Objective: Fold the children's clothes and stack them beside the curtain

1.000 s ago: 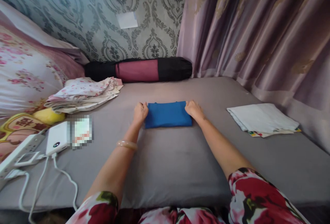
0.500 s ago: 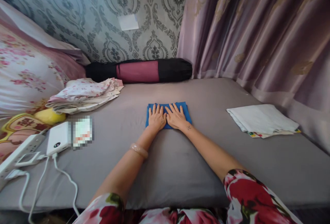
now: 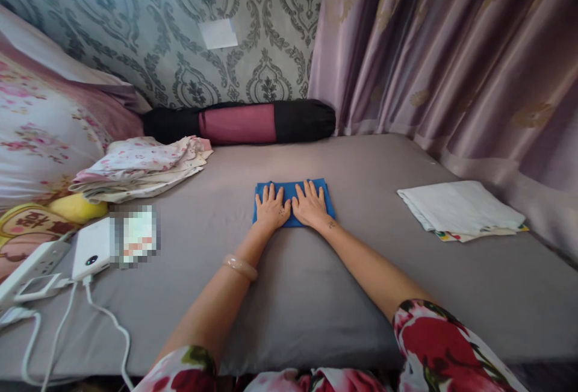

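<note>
A folded blue cloth (image 3: 291, 220) lies flat on the grey bed sheet (image 3: 316, 295) in front of me. My left hand (image 3: 273, 208) rests palm down on its left half, fingers spread and pointing away from me. On the right half lies my right hand (image 3: 310, 205), also flat with its fingers apart. The thumbs point toward each other with a small gap between them, where blue fabric shows. Both hands press on the cloth from above without gripping it, and they hide much of its surface.
A folded pale cloth (image 3: 460, 206) lies to the right. Folded floral fabric (image 3: 144, 163) is at the left, near a white power bank (image 3: 94, 247), a power strip (image 3: 36, 268) and cables. A black and maroon roll bag (image 3: 239, 123) lies along the wall.
My hands have slid slightly apart on the blue cloth, opening a gap between the thumbs. The camera view has shifted a little.
</note>
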Action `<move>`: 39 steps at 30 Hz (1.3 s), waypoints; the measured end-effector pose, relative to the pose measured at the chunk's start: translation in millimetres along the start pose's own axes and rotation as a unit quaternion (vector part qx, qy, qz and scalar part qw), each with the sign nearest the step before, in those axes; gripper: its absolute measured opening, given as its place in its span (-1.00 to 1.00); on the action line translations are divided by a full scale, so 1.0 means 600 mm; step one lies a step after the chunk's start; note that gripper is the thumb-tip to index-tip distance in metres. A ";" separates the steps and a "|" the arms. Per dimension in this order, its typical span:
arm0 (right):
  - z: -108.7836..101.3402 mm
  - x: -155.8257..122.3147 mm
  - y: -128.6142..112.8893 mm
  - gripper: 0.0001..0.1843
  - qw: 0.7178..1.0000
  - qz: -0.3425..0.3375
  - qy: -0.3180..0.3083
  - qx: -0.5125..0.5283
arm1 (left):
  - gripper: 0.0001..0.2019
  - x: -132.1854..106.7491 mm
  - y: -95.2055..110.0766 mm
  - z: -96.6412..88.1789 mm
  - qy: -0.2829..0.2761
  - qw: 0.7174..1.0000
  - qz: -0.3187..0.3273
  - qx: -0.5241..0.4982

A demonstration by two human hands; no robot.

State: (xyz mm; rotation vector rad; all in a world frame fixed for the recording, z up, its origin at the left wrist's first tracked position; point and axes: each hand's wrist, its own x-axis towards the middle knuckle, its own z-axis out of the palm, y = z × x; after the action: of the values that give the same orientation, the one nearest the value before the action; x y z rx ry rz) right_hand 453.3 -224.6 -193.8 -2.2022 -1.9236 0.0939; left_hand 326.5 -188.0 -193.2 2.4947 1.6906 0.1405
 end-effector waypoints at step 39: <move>0.014 0.011 0.060 -0.28 1.000 0.004 0.023 -0.009 | -0.41 -0.043 -0.120 0.005 0.060 0.996 0.049 -0.040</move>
State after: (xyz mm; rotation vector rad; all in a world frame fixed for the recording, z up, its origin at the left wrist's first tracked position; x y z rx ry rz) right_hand 487.8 -221.7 -208.8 -2.2042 -1.8998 0.0262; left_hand 251.2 -185.5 -207.3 2.5570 1.5696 0.3677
